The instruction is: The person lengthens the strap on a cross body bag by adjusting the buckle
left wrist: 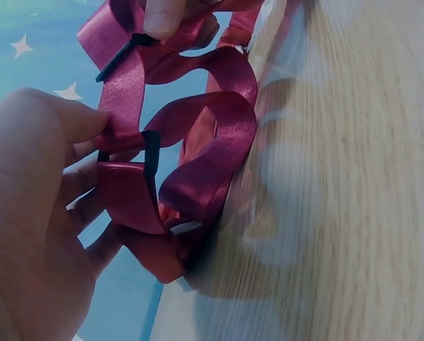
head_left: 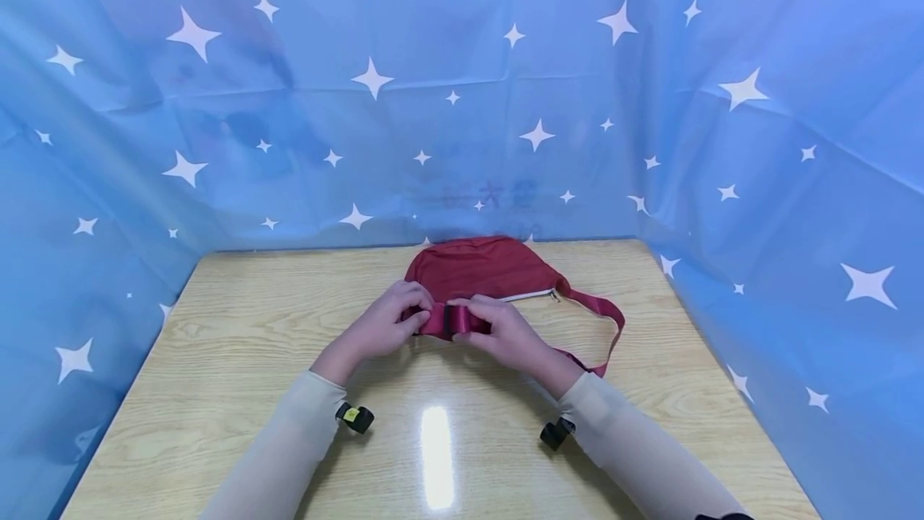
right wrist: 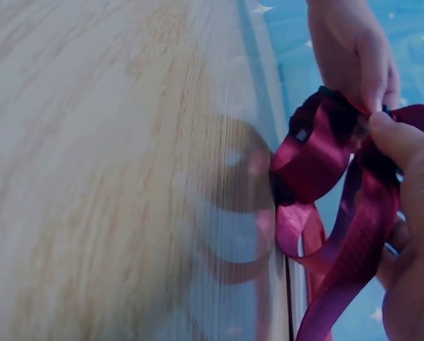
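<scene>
A dark red waist bag lies at the back of the table, a pale zip along its lower edge. In front of it my left hand pinches the bag's red webbing strap between thumb and fingers. My right hand pinches the same strap a little to the right. Between the hands sits a black strap slider. The left wrist view shows a second black slider by the right fingertip, with the webbing looped in several folds. Fingers partly hide the strap's ends.
The rest of the strap curves off the bag's right end onto the wood-grain table. A blue curtain with white stars stands behind and at both sides. Small black cameras sit at the wrists.
</scene>
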A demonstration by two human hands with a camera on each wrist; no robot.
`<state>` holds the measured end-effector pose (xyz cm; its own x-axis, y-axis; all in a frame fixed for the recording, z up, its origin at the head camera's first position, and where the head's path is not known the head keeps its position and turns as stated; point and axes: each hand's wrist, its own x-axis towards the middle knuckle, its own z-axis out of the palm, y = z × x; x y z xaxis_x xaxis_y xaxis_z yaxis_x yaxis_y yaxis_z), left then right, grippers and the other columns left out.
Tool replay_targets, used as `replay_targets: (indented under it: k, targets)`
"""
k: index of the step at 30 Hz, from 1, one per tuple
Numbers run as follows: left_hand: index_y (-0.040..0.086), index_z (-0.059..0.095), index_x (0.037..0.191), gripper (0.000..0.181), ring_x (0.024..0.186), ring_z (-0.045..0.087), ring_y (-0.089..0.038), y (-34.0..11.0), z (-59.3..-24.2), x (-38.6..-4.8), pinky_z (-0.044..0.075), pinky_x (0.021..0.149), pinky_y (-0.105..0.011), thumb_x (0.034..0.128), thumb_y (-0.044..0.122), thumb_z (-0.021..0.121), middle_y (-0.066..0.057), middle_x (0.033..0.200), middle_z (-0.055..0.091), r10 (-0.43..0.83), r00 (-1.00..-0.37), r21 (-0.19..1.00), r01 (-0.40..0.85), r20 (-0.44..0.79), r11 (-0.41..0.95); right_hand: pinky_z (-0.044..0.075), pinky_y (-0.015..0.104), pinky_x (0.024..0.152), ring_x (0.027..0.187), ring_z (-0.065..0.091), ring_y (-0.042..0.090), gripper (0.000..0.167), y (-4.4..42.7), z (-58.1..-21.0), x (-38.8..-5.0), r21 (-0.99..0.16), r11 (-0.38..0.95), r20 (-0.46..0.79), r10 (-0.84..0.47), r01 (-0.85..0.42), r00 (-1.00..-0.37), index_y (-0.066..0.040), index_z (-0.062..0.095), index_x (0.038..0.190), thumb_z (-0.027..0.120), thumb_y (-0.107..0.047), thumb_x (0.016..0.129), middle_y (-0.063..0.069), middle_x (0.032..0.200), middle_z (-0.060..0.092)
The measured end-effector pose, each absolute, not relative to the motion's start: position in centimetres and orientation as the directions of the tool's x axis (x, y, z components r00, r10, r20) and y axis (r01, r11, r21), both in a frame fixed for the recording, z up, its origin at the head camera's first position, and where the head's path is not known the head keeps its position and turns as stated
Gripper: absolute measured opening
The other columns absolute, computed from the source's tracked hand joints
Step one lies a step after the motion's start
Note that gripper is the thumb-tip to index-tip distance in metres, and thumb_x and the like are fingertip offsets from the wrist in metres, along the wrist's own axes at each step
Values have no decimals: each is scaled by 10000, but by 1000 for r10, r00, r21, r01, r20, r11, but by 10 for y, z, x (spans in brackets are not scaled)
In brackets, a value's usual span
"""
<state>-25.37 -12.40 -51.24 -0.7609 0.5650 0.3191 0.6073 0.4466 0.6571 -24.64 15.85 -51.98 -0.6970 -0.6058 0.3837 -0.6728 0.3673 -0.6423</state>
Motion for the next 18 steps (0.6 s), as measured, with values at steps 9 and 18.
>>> replay_targets:
  k: [9, 18]
  targets:
    - [124, 679, 990, 121, 1121, 565, -219, -113, -510, -256, 478, 1023, -451, 1075, 39, 667, 3, 1122, 682, 580, -742, 656, 626, 336, 422, 588, 332, 840, 978, 672, 120, 452, 158, -521, -247, -663, 383, 362, -588, -643, -723, -217, 754, 1390, 898, -181, 963, -64, 1165, 725]
    - [93, 682, 1039, 66, 1086, 561, -224, -102, -510, -254, 507, 979, -450, 1075, 42, 663, -30, 1103, 682, 587, -736, 627, 641, 338, 442, 579, 341, 855, 972, 662, 115, 404, 154, -523, -246, -638, 423, 346, -589, -644, -730, -188, 759, 1344, 896, -164, 964, -54, 1133, 723]
